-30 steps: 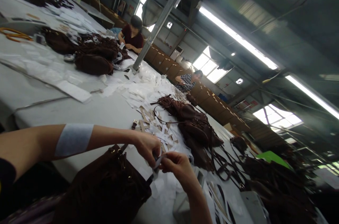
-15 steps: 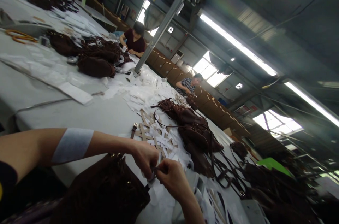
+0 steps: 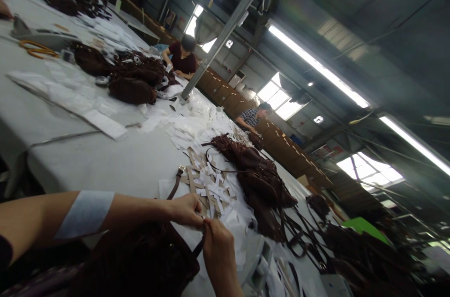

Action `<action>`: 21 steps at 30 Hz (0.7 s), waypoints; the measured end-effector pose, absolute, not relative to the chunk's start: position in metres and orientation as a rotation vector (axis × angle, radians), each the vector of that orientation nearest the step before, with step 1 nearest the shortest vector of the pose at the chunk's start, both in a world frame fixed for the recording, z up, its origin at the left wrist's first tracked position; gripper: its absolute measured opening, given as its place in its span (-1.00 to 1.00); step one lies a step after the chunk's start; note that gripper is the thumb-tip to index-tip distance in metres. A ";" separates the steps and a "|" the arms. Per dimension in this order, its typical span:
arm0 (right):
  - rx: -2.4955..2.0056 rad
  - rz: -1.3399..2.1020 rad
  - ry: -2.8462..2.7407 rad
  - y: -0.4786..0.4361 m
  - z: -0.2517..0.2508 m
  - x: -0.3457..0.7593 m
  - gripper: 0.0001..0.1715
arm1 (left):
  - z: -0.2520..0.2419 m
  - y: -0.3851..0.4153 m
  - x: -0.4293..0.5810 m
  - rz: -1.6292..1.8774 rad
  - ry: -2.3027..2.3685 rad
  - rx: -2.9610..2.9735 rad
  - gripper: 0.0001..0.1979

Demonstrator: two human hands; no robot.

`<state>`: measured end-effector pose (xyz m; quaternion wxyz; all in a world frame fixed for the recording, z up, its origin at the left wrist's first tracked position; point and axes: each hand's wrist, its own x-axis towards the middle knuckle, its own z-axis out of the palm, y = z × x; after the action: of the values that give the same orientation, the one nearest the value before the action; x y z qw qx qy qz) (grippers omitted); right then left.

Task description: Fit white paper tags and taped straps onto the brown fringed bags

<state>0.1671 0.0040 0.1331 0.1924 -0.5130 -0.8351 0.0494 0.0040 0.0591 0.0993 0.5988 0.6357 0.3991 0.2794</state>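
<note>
A dark brown handbag (image 3: 147,259) with small gold-coloured fittings sits at the table's near edge, below my forearms. From its right side a narrow dark strap (image 3: 198,248) rises to my fingers. My left hand (image 3: 188,210) is closed in a pinch at the strap's upper end. My right hand (image 3: 218,243) is closed there too, its fingertips touching those of the left; they hide the exact grip. Beyond my left wrist, a brown strap end with a buckle (image 3: 180,171) lies on the table, partly hidden by the wrist.
Beige and white strips (image 3: 207,180) lie in a heap beyond my hands. Brown bags with long straps (image 3: 258,175) are piled to the right. At left are more brown bags (image 3: 131,86) and orange-handled scissors (image 3: 38,48). Two people work across the table (image 3: 147,159), near a metal post (image 3: 225,34).
My right hand has turned more upright and moved slightly down. My left hand has shifted a little left, its forearm lower. More of the buckled strap shows. The view has tilted slightly.
</note>
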 end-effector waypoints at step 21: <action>-1.588 0.026 -1.688 -0.048 0.068 0.223 -0.46 | 0.058 0.043 0.005 0.661 0.775 0.937 -0.61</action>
<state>0.2225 -0.0481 0.0679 0.4007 -0.6278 -0.6673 0.0104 0.0048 0.0434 0.0581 0.7700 0.4321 0.3572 0.3045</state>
